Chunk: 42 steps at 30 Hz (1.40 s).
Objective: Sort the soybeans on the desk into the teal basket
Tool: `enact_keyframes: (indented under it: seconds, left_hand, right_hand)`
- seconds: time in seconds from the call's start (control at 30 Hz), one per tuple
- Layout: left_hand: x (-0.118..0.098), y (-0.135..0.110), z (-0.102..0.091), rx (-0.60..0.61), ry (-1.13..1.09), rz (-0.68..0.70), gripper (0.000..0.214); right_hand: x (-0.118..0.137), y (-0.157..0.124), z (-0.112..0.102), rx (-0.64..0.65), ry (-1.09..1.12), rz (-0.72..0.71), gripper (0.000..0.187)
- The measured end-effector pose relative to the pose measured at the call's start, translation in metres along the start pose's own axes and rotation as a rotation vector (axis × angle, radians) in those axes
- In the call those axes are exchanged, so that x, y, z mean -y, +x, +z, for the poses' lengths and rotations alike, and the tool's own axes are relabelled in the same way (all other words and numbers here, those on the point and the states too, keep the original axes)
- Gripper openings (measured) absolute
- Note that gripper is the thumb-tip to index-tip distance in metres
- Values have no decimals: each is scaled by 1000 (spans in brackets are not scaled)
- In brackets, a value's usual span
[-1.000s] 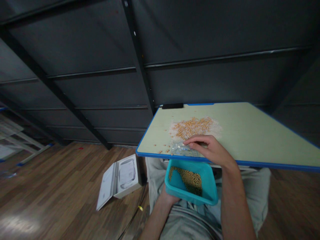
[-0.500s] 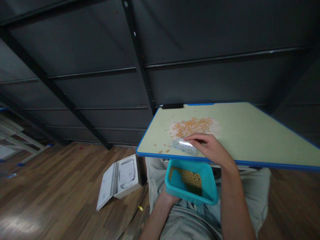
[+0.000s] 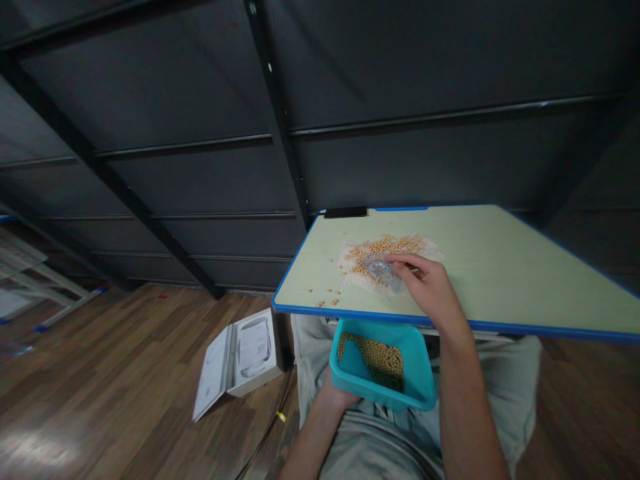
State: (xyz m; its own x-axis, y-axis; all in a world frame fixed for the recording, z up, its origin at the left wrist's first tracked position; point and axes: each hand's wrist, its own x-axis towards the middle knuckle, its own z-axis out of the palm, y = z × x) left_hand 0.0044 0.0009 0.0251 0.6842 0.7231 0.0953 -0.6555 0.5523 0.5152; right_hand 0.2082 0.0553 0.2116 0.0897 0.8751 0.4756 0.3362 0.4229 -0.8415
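My right hand [image 3: 423, 277] pinches a clear, shiny plastic piece [image 3: 381, 269] between thumb and fingers; its exact kind is hard to make out. It is over the near side of a heap of yellow soybeans [image 3: 387, 245], mixed with white grains like rice [image 3: 431, 252], on a pale green tabletop [image 3: 500, 267]. A few loose beans [image 3: 334, 303] lie near the front left edge. On my lap, my left hand [image 3: 340, 393] holds a teal plastic tub [image 3: 417, 367] from below, its fingers hidden under it. Beans [image 3: 385, 360] cover part of the tub's bottom.
The table has a blue rim [image 3: 525, 328] and a black strip [image 3: 345, 213] at its back left. An open white box [image 3: 255, 353] and a dark cable [image 3: 265, 437] lie on the wooden floor to the left. A dark panelled wall [image 3: 200, 180] rises behind.
My right hand has moved slightly away from me, carrying the clear plastic piece from the table's front edge up over the near side of the bean heap. The left hand and tub stay put.
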Motion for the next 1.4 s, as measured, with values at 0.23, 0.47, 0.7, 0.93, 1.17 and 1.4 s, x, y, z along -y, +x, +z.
enact_keyframes:
  seconds: [0.23,0.47,0.7,0.93,1.17,1.4]
  left_hand:
    - [-4,-3,9,-8,12,-23,37]
    - [-2,3,13,-6,-33,-12,38]
    - [-4,-3,10,-15,-19,-27,35]
    - [-1,3,11,-21,-59,-9,38]
    - [0,1,6,22,-74,-38,46]
    - [3,2,0,21,-49,-22,42]
  right_hand:
    - [-9,2,0,-77,35,38,26]
    - [-6,-1,1,33,34,16,25]
    - [-2,-1,1,83,63,4,24]
    - [0,-2,0,122,71,7,24]
    - [3,-4,0,183,64,-21,23]
    - [11,-6,1,229,16,-62,21]
